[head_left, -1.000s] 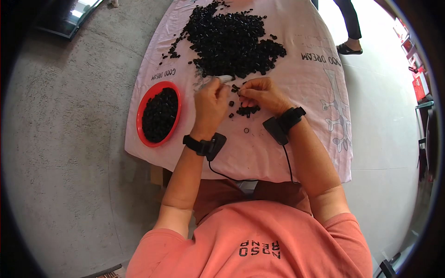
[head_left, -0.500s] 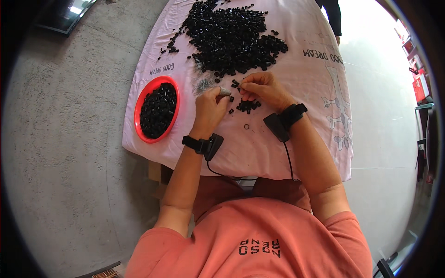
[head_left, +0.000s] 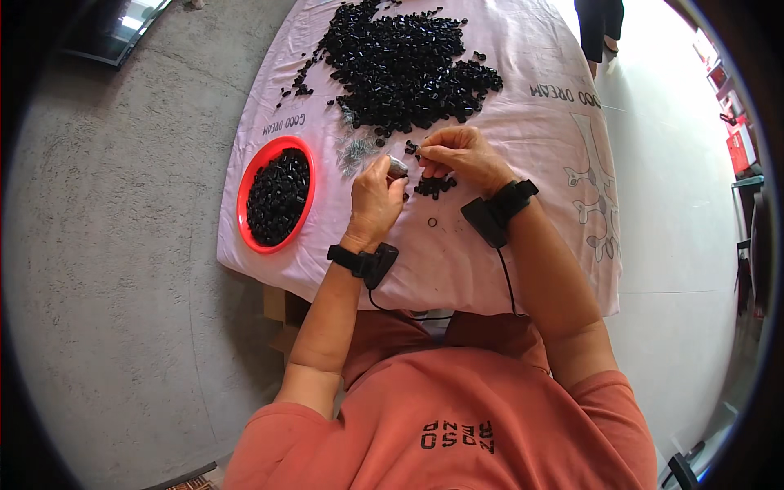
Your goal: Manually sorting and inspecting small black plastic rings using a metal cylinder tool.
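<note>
My left hand (head_left: 376,201) is closed in a pinch above the cloth, a grey covering on one fingertip. A small black piece shows dark at its fingertips, partly hidden. Just right of it, my right hand (head_left: 469,159) pinches thumb and forefinger together; what lies between them is too small to make out. A few small black pieces (head_left: 412,148) are beside the right fingertips. Below that hand lies a small cluster of black pieces (head_left: 437,187). Beyond both hands spreads a large heap of glossy black pieces (head_left: 400,61).
A red basin (head_left: 312,194) of black pieces stands at the left. Thin silvery bits (head_left: 356,153) lie between heap and left hand. A small dark ring (head_left: 432,222) rests on the pink cloth (head_left: 474,265). Cabled black devices are strapped to both wrists. A person's dark-clothed leg (head_left: 599,28) is far right.
My left hand has shifted slightly right, turning a little, so the black piece at its fingertips shows less. My right hand stays almost in place. At the far right, more of the other person's leg shows.
</note>
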### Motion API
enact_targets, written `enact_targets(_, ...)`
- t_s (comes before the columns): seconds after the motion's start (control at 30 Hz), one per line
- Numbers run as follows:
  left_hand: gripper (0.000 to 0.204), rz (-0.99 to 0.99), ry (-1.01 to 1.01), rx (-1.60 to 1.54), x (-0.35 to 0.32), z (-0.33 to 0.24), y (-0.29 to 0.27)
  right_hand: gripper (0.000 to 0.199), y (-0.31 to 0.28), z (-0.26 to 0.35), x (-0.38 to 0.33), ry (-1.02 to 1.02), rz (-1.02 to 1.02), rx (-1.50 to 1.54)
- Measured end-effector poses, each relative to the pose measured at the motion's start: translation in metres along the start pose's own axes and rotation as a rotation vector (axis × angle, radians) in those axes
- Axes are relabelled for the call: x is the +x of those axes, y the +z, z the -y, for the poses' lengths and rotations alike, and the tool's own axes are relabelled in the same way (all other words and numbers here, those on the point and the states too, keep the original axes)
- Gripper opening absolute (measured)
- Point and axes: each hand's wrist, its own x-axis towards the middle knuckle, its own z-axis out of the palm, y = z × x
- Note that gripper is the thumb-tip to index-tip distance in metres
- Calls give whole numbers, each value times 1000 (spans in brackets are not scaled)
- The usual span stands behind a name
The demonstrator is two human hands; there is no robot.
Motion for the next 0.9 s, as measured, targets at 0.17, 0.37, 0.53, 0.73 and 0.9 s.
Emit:
enact_targets(0.17, 6, 47, -233, -542, -1, 2, -1, 16, -2, -2, 1, -2, 19, -17)
enact_targets(0.37, 16, 44, -153, -648, 1, -5, -4, 17, -1, -2, 1, 2, 26, -17)
enact_targets(0.53, 14, -37, -144, -758, 4, -14, -1, 16, 0, -2, 1, 0, 38, -28)
enact_targets(0.73, 13, -69, -90, -643, 8, -14, 0, 16, 0, -1, 1, 12, 43, -35)
enact_targets(0.9, 13, -109, -79, -609, 12, -15, 0, 16, 1, -2, 1, 11, 45, -22)
